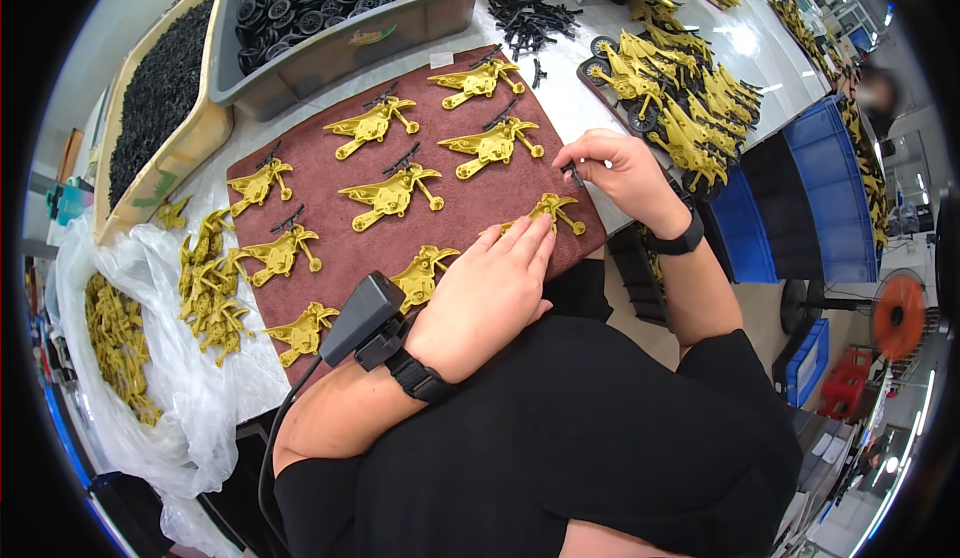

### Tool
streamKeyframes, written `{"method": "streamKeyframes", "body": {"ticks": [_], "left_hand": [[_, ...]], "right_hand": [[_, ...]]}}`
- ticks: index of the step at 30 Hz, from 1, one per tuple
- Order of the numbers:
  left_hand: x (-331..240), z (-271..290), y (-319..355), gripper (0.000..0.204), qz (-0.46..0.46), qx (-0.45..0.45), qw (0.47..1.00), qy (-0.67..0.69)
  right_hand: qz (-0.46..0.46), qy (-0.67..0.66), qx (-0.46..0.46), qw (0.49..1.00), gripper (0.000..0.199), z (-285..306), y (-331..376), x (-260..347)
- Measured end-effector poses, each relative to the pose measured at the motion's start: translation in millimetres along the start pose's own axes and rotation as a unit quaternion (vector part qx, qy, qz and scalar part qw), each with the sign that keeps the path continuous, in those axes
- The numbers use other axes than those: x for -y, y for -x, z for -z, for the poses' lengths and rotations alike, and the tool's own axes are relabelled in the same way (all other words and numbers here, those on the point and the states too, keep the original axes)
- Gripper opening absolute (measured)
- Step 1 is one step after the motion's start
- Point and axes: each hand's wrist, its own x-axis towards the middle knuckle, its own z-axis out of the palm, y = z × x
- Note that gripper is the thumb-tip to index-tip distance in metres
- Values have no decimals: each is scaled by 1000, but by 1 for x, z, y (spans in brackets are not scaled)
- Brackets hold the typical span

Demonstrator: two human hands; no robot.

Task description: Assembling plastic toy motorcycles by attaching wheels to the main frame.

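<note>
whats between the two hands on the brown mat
In the head view, one yellow plastic frame lies between them: the left hand presses on its near end, while the right hand pinches a small black part just above it.

Your yellow frame looks like smooth, slightly glossy plastic. It lies on a matt, napped maroon cloth mat; the worktop looks glossy white.

A single head-worn fisheye view is looking steeply down from close above the counter, facing forward over the person's chest, edges bending toward the rim.
</note>
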Motion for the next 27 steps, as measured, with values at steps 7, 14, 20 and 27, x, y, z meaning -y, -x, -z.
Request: {"method": "streamKeyframes", "body": {"ticks": [7, 14, 20, 27], "left_hand": [[3, -8, -1, 64, 20, 11, 1000, 2], [4, -10, 0, 60, 12, 1, 1000, -17], [4, -15, -1, 62, 31, -9, 999, 9], [-1, -17, -2, 57, 38, -24, 998, -50]], "right_hand": [[106, 83, 100, 986, 22, -2, -14, -7], [129, 223, 186, 948, 9, -3, -29, 7], [130, 308, 207, 919, 12, -14, -32, 16], [182, 399, 220, 871, 4, -22, -38, 17]]}}
